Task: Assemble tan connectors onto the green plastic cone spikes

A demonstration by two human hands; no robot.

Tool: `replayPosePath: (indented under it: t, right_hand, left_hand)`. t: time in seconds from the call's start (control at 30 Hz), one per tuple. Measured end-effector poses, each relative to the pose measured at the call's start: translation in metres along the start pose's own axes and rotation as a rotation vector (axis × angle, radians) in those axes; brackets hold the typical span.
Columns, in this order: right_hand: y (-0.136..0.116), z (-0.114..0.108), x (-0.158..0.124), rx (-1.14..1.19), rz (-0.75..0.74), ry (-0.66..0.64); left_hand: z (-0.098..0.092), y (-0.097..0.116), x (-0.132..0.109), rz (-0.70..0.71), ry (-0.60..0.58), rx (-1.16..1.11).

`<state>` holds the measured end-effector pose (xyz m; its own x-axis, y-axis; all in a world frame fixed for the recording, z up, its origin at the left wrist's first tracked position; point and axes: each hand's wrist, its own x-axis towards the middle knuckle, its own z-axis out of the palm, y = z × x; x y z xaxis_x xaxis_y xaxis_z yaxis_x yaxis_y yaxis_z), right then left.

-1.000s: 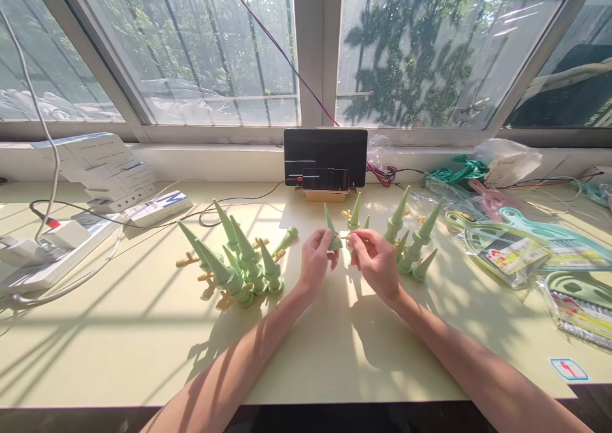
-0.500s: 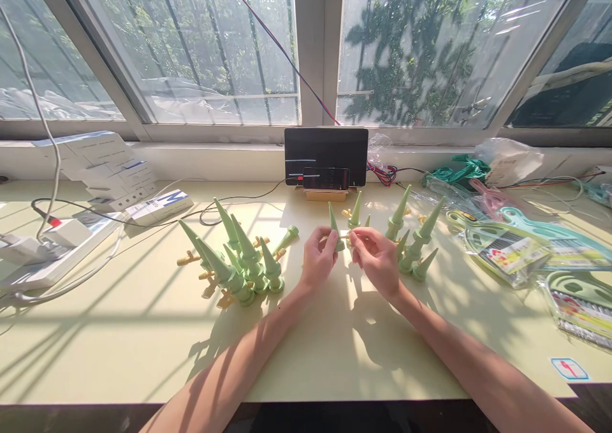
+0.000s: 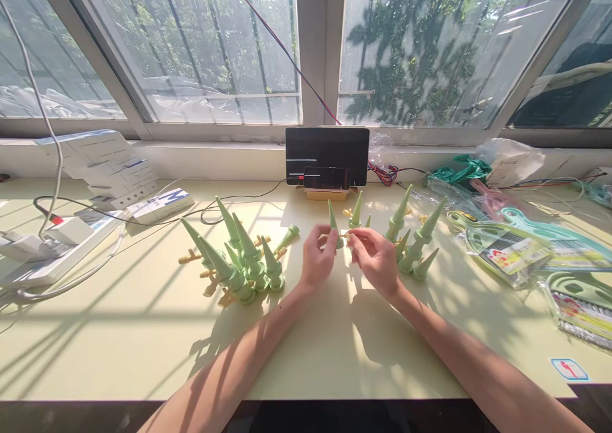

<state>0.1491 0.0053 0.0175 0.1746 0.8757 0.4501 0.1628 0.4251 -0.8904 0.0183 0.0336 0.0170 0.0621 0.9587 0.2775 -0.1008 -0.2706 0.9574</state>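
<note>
My left hand [image 3: 319, 252] is closed round the base of a pale green cone-shaped piece [image 3: 333, 214], which stands point up. From the right, my right hand [image 3: 374, 254] pinches a small yellow peg-like part [image 3: 345, 234] against the side of that cone; its inner end is too small to make out. Left of my hands, a cluster of green cones [image 3: 248, 248] stands on the table, several with yellow parts sticking out sideways. One green cone [image 3: 289, 235] lies tilted at its back. More green cones [image 3: 421, 238] stand just right of my right hand, and another cone [image 3: 355, 211] stands behind it.
A dark tablet [image 3: 327, 149] and a phone [image 3: 327, 178] lean on a stand at the back. Packaged green brushes [image 3: 514, 248] and plastic bags lie right. A power strip [image 3: 62, 254] with cables and white boxes [image 3: 102, 165] occupy the left. The table's front edge is near my forearms.
Almost nothing differs. My right hand has shifted very slightly left, toward the cone in my left hand; both hands keep their hold.
</note>
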Motion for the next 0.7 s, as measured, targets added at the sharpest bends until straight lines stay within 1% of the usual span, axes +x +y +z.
replayPosePath:
  t: [0.43, 0.7]
  right_hand:
    - [0.0055, -0.0031, 0.0002, -0.121, -0.088, -0.020]
    - [0.0056, -0.0054, 0.0018, -0.159, -0.090, -0.055]
  left_hand:
    - [-0.0021, -0.0044, 0.0024, 0.035, 0.036, 0.022]
    - [-0.0035, -0.0033, 0.0023, 0.045, 0.042, 0.064]
